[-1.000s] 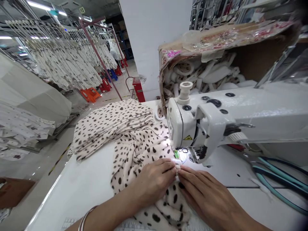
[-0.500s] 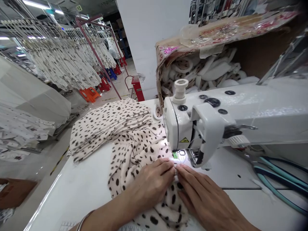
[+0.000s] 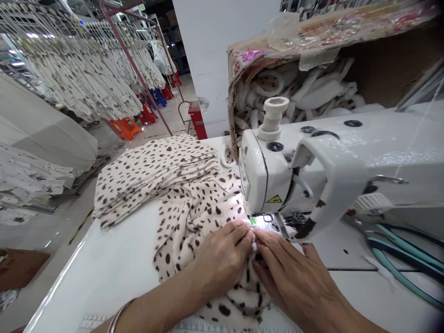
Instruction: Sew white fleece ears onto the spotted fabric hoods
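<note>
Both my hands are at the needle end of a white sewing machine [image 3: 322,162], on a cream fabric with dark spots [image 3: 187,226]. My left hand [image 3: 225,254] has its fingers bent and closed on the cloth edge. Against it, fingertips almost touching, my right hand [image 3: 291,268] pinches the same edge from the other side. A strip of white trim shows between the fingertips, mostly covered. The lamp lights the cloth near the presser foot, which is partly hidden. The fabric bunches toward the table's front below my hands.
A folded stack of spotted fabric [image 3: 149,175] lies at the left back. Behind the machine, a cardboard box [image 3: 239,60] holds several white-trimmed pieces. Teal-handled scissors [image 3: 398,259] lie on the right. A ruler marking [image 3: 93,321] runs along the front, and garment racks [image 3: 135,69] stand beyond.
The view has shifted, with the machine head appearing larger and farther right. Both hands stay on the cloth edge near the needle, and the right thumb or a finger now shows raised behind the hand.
</note>
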`<action>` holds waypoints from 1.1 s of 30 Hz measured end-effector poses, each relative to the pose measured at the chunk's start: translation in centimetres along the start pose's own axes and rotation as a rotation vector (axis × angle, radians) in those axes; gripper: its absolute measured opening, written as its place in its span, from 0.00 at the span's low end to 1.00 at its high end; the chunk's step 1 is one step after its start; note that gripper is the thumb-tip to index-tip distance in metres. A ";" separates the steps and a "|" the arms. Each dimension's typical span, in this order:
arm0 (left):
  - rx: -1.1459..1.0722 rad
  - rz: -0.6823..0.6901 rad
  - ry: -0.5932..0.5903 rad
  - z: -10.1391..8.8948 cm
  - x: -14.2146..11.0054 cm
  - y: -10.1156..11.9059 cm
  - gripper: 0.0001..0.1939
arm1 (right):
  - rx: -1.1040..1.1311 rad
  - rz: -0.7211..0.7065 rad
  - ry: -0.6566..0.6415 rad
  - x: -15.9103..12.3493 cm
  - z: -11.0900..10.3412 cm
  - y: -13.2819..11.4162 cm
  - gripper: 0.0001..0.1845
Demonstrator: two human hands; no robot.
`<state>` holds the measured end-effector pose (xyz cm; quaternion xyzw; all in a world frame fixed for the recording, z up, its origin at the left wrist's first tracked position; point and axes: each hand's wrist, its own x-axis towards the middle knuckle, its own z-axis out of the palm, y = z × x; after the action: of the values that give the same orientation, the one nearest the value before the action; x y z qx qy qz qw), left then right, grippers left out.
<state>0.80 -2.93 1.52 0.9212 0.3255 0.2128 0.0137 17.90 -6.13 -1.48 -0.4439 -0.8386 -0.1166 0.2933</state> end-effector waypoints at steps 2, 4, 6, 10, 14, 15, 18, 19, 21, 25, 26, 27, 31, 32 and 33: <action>0.003 -0.005 -0.006 0.1 0.1 -0.2 0.06 | -0.005 -0.002 -0.006 0.1 -0.1 0.1 0.16; 0.018 -0.004 -0.009 0.2 0.1 -0.2 0.07 | -0.011 -0.007 -0.015 0.2 -0.2 0.1 0.17; 0.036 0.005 -0.012 0.1 0.1 -0.2 0.07 | -0.023 -0.018 -0.011 0.2 -0.2 0.1 0.17; 0.064 0.026 -0.018 -0.1 0.1 0.2 0.08 | -0.049 -0.030 -0.007 -0.2 0.0 -0.1 0.16; 0.098 0.016 0.005 0.1 -0.1 0.3 0.09 | -0.107 -0.052 -0.009 -1.0 0.4 -0.5 0.16; 0.110 0.020 0.009 0.2 -0.1 0.2 0.10 | -0.116 -0.059 -0.009 -1.2 0.4 -0.6 0.16; 0.130 0.029 0.006 0.6 -0.1 0.1 0.13 | -0.129 -0.048 -0.031 -1.5 0.6 -0.7 0.18; 0.131 0.034 0.002 0.7 -0.1 0.0 0.13 | -0.136 -0.039 -0.045 -1.5 0.7 -0.7 0.18; 0.123 0.038 -0.003 0.9 0.1 -0.1 0.13 | -0.157 -0.031 -0.077 -1.4 0.7 -0.6 0.18; 0.146 0.010 0.055 0.8 0.4 0.1 0.11 | -0.154 -0.040 -0.091 -1.0 0.5 -0.3 0.18; 0.159 0.007 0.069 0.8 0.4 0.2 0.11 | -0.129 -0.026 -0.075 -1.0 0.4 -0.3 0.17; 0.166 0.007 0.075 0.7 0.3 0.3 0.10 | -0.101 -0.012 -0.060 -0.9 0.4 -0.3 0.17; 0.139 -0.001 0.060 0.6 0.3 0.3 0.09 | -0.080 0.001 -0.052 -0.7 0.3 -0.2 0.17; 0.132 -0.002 0.060 0.6 0.3 0.3 0.08 | -0.090 -0.007 -0.061 -0.6 0.3 -0.2 0.18; 0.130 -0.004 0.065 0.6 0.4 0.3 0.08 | -0.098 -0.014 -0.069 -0.6 0.3 -0.2 0.18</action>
<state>1.44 -2.84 1.17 0.9121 0.3408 0.2209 -0.0563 17.91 -6.47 -2.06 -0.4554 -0.8447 -0.1443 0.2413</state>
